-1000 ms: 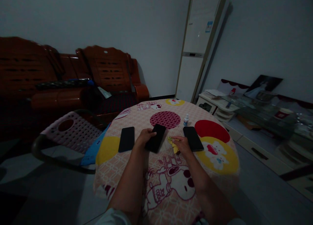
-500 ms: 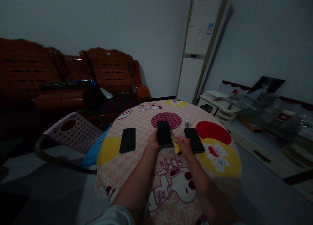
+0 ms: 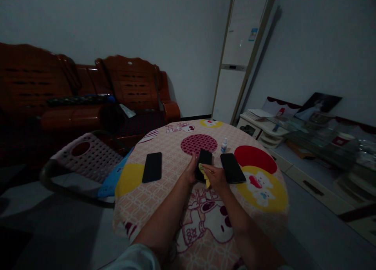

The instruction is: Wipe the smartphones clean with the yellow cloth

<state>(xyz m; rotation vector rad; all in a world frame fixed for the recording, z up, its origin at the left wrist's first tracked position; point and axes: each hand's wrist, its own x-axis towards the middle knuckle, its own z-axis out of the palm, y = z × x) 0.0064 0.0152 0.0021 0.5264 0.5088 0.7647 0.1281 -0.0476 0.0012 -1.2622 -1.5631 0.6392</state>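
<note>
1 patterned tablecloth [image 3: 172,163], left grip [image 3: 191,171] around middle phone [image 3: 205,157], right grip [image 3: 217,177] pinching yellow cloth [image 3: 207,181] — wooden sofa [image 3: 129,80] beyond

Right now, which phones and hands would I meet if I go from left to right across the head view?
Left phone on the table → left hand → held phone → right hand → right phone on the table.
</note>
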